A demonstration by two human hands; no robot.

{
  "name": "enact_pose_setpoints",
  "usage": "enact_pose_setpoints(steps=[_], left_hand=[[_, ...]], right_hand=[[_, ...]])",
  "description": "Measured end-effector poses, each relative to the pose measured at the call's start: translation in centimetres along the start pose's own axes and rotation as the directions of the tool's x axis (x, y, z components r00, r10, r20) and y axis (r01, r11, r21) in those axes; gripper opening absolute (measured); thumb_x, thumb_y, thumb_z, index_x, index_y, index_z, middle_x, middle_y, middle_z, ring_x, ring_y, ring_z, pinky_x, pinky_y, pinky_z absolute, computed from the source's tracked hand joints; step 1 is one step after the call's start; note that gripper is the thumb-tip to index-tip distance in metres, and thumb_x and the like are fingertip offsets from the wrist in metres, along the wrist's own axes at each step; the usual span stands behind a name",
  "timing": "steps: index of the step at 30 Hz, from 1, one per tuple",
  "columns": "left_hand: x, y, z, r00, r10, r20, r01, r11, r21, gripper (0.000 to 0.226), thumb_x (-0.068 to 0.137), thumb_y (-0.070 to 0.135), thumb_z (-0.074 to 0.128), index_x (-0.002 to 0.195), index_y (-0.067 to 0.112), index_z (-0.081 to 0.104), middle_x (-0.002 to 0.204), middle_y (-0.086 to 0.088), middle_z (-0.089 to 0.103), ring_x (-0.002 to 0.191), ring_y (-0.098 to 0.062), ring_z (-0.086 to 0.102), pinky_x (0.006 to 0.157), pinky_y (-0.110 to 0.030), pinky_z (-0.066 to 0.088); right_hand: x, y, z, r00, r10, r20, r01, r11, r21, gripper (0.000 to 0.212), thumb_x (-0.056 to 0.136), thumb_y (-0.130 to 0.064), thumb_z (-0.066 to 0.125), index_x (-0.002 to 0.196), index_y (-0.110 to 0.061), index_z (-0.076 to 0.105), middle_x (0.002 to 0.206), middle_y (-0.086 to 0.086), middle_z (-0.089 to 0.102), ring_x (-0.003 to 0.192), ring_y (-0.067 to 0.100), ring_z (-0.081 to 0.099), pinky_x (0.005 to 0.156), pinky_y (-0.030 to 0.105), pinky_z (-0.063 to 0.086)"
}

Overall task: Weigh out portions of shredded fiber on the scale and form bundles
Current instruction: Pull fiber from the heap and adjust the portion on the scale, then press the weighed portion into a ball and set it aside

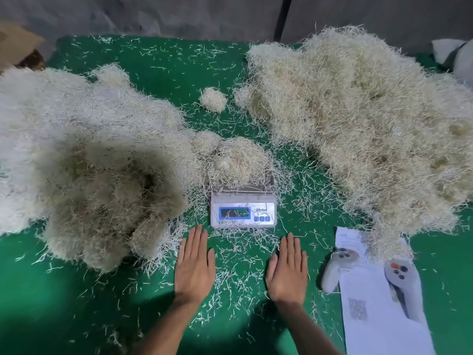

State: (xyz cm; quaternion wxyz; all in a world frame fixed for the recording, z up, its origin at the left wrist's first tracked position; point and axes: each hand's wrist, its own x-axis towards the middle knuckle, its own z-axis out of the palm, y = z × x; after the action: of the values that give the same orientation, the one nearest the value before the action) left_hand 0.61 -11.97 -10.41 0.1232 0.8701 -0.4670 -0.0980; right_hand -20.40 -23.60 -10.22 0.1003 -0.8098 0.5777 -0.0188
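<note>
Scale loaded, both hands flat and idle in front of it.

Scale (243, 210) sits mid-surface (76, 303), a portion of shredded fiber (236, 157) heaped on its platform. Left hand (195, 265) and right hand (288, 270) lie palm-down, fingers straight, holding nothing, just short of the scale, probably letting the reading settle. Big fiber piles flank the scale: left pile (89, 162), right pile (358, 124), within reach for adding or removing. Display unreadable.

A table with a green cover (158, 70) carries everything. On it lie a big heap of shredded fiber at the left (84, 160), a bigger heap at the right (358, 124), a small clump (213, 99) between them, a scale (243, 210) in the middle, loose strands all over, printed sheets of paper (378, 311) with two controllers (335, 267), and both hands laid flat: left hand (195, 267), right hand (288, 271)
</note>
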Motion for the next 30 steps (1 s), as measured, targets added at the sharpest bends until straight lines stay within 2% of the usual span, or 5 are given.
enact_pose_setpoints(steps=[6, 10, 18, 24, 30], left_hand=[[0.05, 0.12, -0.18, 1.000, 0.008, 0.017, -0.011, 0.987, 0.160, 0.061, 0.109, 0.040, 0.008, 0.159, 0.005, 0.012, 0.168, -0.013, 0.002, 0.156, -0.027, -0.007, 0.128, -0.046, 0.009], [0.09, 0.18, -0.22, 0.999, -0.002, 0.037, -0.004, 0.986, 0.165, 0.062, 0.108, 0.040, 0.004, 0.160, 0.005, 0.009, 0.168, -0.013, -0.001, 0.156, -0.026, -0.010, 0.128, -0.045, 0.007], [0.00, 0.06, -0.16, 0.999, 0.006, 0.034, -0.011, 0.989, 0.145, 0.064, 0.108, 0.042, 0.002, 0.160, 0.006, 0.009, 0.168, -0.014, 0.001, 0.156, -0.024, -0.009, 0.127, -0.046, 0.009], [-0.01, -0.10, 0.13, 1.000, 0.016, 0.020, -0.018, 0.991, 0.136, 0.063, 0.109, 0.043, 0.008, 0.159, 0.005, 0.012, 0.168, -0.013, 0.005, 0.157, -0.023, -0.003, 0.127, -0.046, 0.013], [-0.06, -0.23, 0.29, 1.000, 0.013, 0.025, -0.016, 0.989, 0.145, 0.064, 0.109, 0.044, 0.007, 0.160, 0.006, 0.008, 0.168, -0.014, 0.000, 0.157, -0.023, -0.007, 0.127, -0.045, 0.011]], right_hand=[[-0.24, 0.15, 0.37, 1.000, -0.002, -0.018, 0.002, 1.000, -0.011, 0.064, 0.108, -0.046, 0.007, 0.162, -0.013, 0.014, 0.172, 0.004, 0.002, 0.158, 0.016, -0.010, 0.129, 0.043, 0.000], [-0.25, 0.25, 0.45, 1.000, -0.004, -0.026, 0.004, 1.000, -0.010, 0.065, 0.108, -0.046, 0.008, 0.162, -0.012, 0.015, 0.172, 0.005, 0.003, 0.159, 0.017, -0.009, 0.129, 0.044, 0.002], [-0.28, 0.22, 0.49, 0.999, -0.011, -0.032, 0.010, 1.000, -0.024, 0.065, 0.107, -0.047, 0.008, 0.162, -0.013, 0.015, 0.172, 0.004, 0.003, 0.158, 0.017, -0.009, 0.129, 0.042, -0.003], [-0.27, 0.25, 0.37, 0.999, -0.008, -0.049, 0.007, 1.000, -0.016, 0.066, 0.107, -0.048, 0.011, 0.161, -0.012, 0.022, 0.171, 0.005, 0.011, 0.159, 0.019, -0.001, 0.129, 0.045, 0.007], [-0.36, 0.57, 0.40, 0.999, -0.041, -0.026, 0.040, 0.999, -0.031, 0.058, 0.108, -0.051, 0.009, 0.160, -0.030, 0.023, 0.171, -0.001, 0.008, 0.159, 0.020, -0.006, 0.129, 0.044, 0.000]])
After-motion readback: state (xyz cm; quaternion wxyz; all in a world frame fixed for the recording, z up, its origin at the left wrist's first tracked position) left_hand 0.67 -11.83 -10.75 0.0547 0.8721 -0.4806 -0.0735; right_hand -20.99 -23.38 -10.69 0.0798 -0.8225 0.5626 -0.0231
